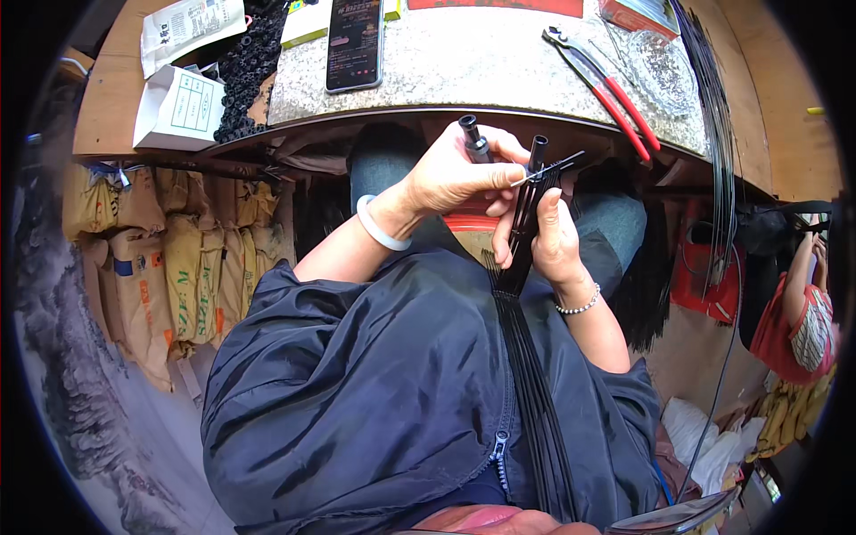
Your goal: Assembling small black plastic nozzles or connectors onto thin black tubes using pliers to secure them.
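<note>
Just below the table's front edge, both my hands meet at a bundle of thin black umbrella ribs (540, 401), which runs down over my dark jacket. My right hand (560, 234), with a beaded bracelet, is closed around the upper part of the bundle, thumb up. A short black tube (539, 150) stands out of the bundle's top. My left hand (459, 174), with a white bangle, keeps a dark tubular piece (474, 135) in its curled fingers. Its thumb presses near a thin wire (526, 178) at the tube, where a few rib ends stick out sideways. The wire's far end is hidden.
On the table lie a phone (355, 45), red-handled pliers (611, 98), a clear glass dish (664, 71), a heap of small black parts (245, 80) and a white box (183, 111). More black rods (720, 178) hang over the right edge. Another person (802, 312) sits far right.
</note>
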Tool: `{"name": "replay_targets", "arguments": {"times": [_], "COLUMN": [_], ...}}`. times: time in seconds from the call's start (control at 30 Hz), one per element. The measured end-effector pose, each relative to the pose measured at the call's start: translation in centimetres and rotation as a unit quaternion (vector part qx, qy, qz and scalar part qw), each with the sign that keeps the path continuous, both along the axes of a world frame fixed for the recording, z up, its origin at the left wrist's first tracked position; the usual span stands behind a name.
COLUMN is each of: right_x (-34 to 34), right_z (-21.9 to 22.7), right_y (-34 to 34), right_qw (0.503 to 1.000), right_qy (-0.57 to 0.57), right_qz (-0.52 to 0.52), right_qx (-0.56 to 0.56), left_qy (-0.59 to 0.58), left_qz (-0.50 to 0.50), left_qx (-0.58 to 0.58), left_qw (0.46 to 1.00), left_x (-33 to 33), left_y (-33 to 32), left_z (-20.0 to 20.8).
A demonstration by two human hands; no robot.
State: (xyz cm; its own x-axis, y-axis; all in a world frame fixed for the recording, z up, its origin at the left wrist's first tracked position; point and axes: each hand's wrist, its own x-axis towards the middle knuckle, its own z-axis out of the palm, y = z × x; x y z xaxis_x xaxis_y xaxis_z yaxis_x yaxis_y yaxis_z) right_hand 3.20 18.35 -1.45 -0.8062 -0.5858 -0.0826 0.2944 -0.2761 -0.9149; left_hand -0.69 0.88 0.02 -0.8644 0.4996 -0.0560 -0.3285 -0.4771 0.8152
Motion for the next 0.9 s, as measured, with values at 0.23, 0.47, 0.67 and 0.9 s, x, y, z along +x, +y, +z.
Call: {"name": "replay_targets", "arguments": {"times": [0.23, 0.47, 0.67, 0.9], "right_x": [0.3, 0.2, 0.4, 0.5], "right_z": [1.1, -0.6, 0.1, 0.2], "right_y": [-0.6, 0.0, -0.6, -0.3], "right_qw": [0.995, 0.997, 0.997, 0.996], "right_qy": [-0.088, -0.067, -0.054, -0.054], "right_qz": [-0.041, -0.019, -0.046, -0.066], "right_qx": [-0.027, -0.018, 0.029, 0.028], "left_qy": [0.054, 0.016, 0.059, 0.025], "left_qz": [-0.032, 0.120, 0.060, 0.005], "left_qx": [-0.070, 0.003, 0.015, -0.105], "left_qw": [0.996, 0.993, 0.996, 0.994], "left_x": [-0.4, -2.1, -2.4, -2.7], "left_y": [-0.3, -0.7, 1.8, 2.3], "left_z": [1.0, 1.3, 5.3, 4.7]}}
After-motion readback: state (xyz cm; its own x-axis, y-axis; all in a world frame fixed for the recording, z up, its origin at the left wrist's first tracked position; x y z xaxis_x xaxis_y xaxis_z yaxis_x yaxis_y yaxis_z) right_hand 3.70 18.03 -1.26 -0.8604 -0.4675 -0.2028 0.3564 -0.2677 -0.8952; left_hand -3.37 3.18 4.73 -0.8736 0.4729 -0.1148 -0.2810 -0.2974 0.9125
